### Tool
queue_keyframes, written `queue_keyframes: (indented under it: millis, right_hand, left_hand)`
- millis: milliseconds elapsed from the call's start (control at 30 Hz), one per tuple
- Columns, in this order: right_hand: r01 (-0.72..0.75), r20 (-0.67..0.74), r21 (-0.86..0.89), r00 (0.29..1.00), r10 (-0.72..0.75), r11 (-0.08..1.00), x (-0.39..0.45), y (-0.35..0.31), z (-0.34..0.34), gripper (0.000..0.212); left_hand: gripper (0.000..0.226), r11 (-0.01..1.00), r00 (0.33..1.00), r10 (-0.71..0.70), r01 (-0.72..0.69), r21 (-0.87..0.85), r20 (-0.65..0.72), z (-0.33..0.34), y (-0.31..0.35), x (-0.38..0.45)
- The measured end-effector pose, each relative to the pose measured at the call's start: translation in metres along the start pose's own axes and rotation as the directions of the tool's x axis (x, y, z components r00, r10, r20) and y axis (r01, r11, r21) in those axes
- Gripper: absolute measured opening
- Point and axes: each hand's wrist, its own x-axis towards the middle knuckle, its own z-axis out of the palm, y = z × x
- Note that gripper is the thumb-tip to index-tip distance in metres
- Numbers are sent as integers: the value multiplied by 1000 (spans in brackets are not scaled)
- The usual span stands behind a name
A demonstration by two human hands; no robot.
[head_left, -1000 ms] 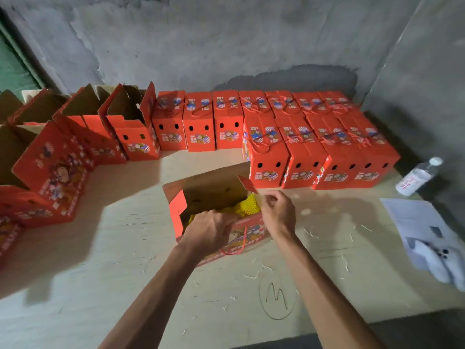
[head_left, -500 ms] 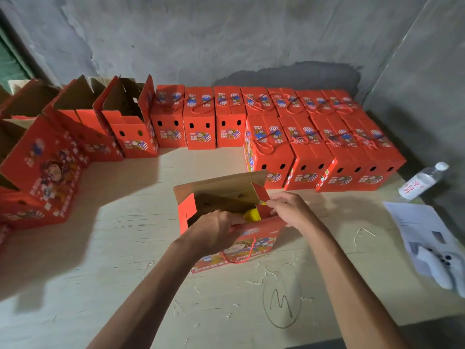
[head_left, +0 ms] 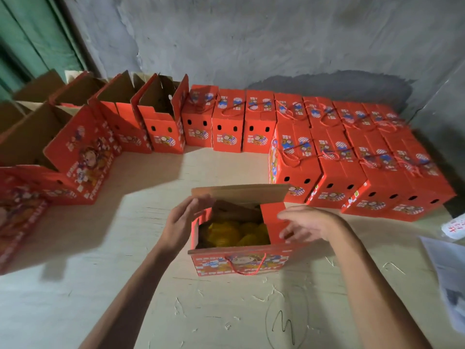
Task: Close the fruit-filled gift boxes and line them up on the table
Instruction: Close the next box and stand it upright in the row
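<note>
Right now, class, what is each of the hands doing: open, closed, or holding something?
Left hand: open, fingers straight against the left side of the open box.
Right hand: open, fingers spread at the box's right flap, gripping nothing.

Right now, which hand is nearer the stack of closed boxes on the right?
Right. The right hand is at the open box's right flap, on the closed boxes' side; the left hand is at its left flap, farther away.

Pale plywood table [head_left: 105, 293], scratched up, had a pen scribble [head_left: 285, 323] near the front. On it sat one open red box [head_left: 239, 263], closed red boxes [head_left: 352, 167] lined up at the back right, open ones [head_left: 75, 157] left, papers [head_left: 450, 278] far right.
</note>
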Motion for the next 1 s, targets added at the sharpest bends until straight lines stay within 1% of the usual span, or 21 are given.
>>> queue_keyframes:
  millis: [33, 67, 100, 133, 167, 200, 233, 300, 367, 400, 433, 500, 567, 600, 667, 767, 833, 900, 1000]
  right_hand:
    - [37, 1, 30, 999, -38, 999, 2, 2, -1, 27]
    - [97, -32, 51, 995, -96, 994, 6, 5, -2, 24]
    - [175, -89, 58, 982, -170, 983, 10, 9, -3, 19]
    - [260, -152, 45, 956, -250, 965, 14, 14, -3, 14]
    - [344, -214, 33, 920, -329, 939, 19, 21, -2, 10]
    - [418, -278, 25, 875, -395, 908, 24, 28, 2, 8]
    - [479, -344, 30, 829, -441, 877, 30, 34, 7, 7]
    - [550, -469, 9, 740, -482, 835, 43, 45, 18, 2]
    - [575, -542, -25, 679, -495, 818, 53, 55, 29, 16]
    - [583, -553, -11, 674, -491, 812, 55, 59, 33, 25]
    - [583, -545, 16, 686, -482, 813, 58, 63, 33, 36]
    - [573, -468, 51, 737, -487, 818, 61, 66, 34, 58]
    - [584, -398, 103, 766, -504, 805, 65, 63, 37, 66]
    - [586, -386, 119, 771, -506, 802, 67, 60, 39, 65]
    - [577, -388, 102, 773, -501, 810, 69, 59, 41, 61]
    - [575, -388, 39, 762, -518, 817, 65, 62, 41, 59]
    - [589, -409, 24, 743, -530, 808, 61, 62, 43, 58]
    - [589, -441, 10, 728, -525, 808, 58, 60, 46, 58]
    - [549, -487, -36, 720, -494, 835, 54, 58, 54, 57]
  left_hand:
    - [33, 995, 998, -42, 38, -88, -37, -2, -8, 1]
    - [30, 988, 994, -82, 72, -139, -66, -4, -15, 4]
    - [25, 986, 990, -112, 99, -135, -87, -4, -22, 6]
    - [26, 988, 986, -131, 121, -92, -105, -2, -28, 7]
    - [31, 990, 984, -137, 134, -40, -115, 1, -32, 8]
    - [35, 990, 984, -137, 138, 0, -117, 4, -35, 8]
    - [34, 991, 985, -128, 132, 31, -116, 7, -37, 7]
    - [22, 984, 987, -87, 106, 141, -132, 9, -42, 8]
    - [13, 961, 987, -44, 85, 263, -156, 10, -44, 8]
    - [16, 941, 987, -10, 64, 333, -163, 11, -45, 7]
    - [23, 904, 987, 40, 32, 427, -157, 12, -47, 7]
    - [30, 783, 986, 122, -28, 621, -110, 16, -52, 6]
    - [31, 710, 983, 167, -69, 701, -72, 19, -58, 5]
    - [32, 703, 980, 180, -71, 707, -80, 19, -60, 7]
    - [36, 726, 977, 177, -47, 686, -120, 18, -62, 9]
    - [39, 752, 982, 125, -1, 660, -140, 18, -62, 11]
    - [40, 762, 986, 93, 17, 647, -136, 15, -61, 13]
    - [44, 755, 989, 87, 15, 655, -122, 12, -61, 13]
    - [54, 741, 987, 123, -24, 671, -100, 10, -62, 9]
